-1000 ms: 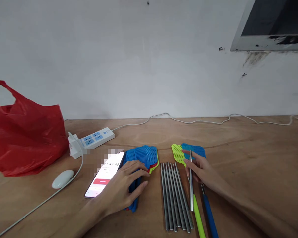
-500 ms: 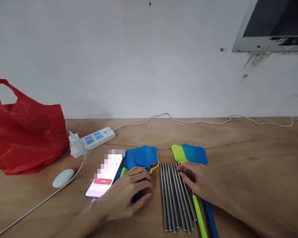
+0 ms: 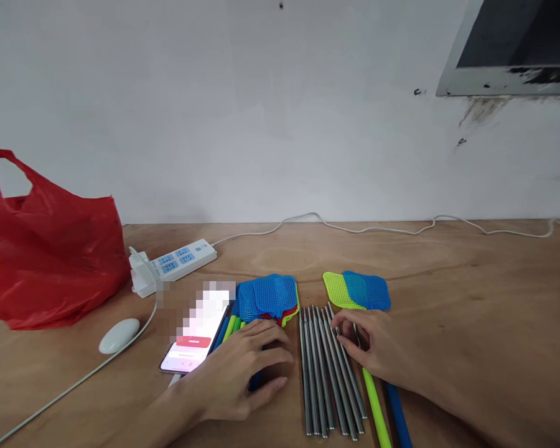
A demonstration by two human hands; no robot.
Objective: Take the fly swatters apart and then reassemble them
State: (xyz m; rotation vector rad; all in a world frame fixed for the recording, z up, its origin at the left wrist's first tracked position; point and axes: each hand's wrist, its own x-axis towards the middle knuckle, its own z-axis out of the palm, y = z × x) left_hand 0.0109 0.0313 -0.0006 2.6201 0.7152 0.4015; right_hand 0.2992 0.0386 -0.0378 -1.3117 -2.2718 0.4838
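Observation:
Several metal telescopic rods (image 3: 329, 373) lie side by side on the wooden table, fanned slightly, with their thin ends away from me. My right hand (image 3: 371, 339) is at the upper right of this row, fingertips touching the rightmost rods, thumb and index finger apart. Beneath it pass two fly swatters with a yellow-green handle (image 3: 376, 407) and a blue handle (image 3: 398, 414); their mesh heads (image 3: 366, 290) lie beyond the hand. My left hand (image 3: 245, 370) is spread over another pile of fly swatters, partly hiding the handles. The pile's mostly blue mesh heads (image 3: 268, 295) overlap, with red and yellow-green edges showing.
A lit phone (image 3: 198, 336) lies left of the pile. Further left are a white mouse-shaped object (image 3: 119, 336), a power strip (image 3: 182, 262) with a plug in it, and a red plastic bag (image 3: 51, 255). A white cable (image 3: 368, 230) runs along the wall.
The rods have shifted slightly left and closer together at their near ends. My right hand has moved slightly down toward me. My left hand has moved slightly right, its fingers a little further spread.

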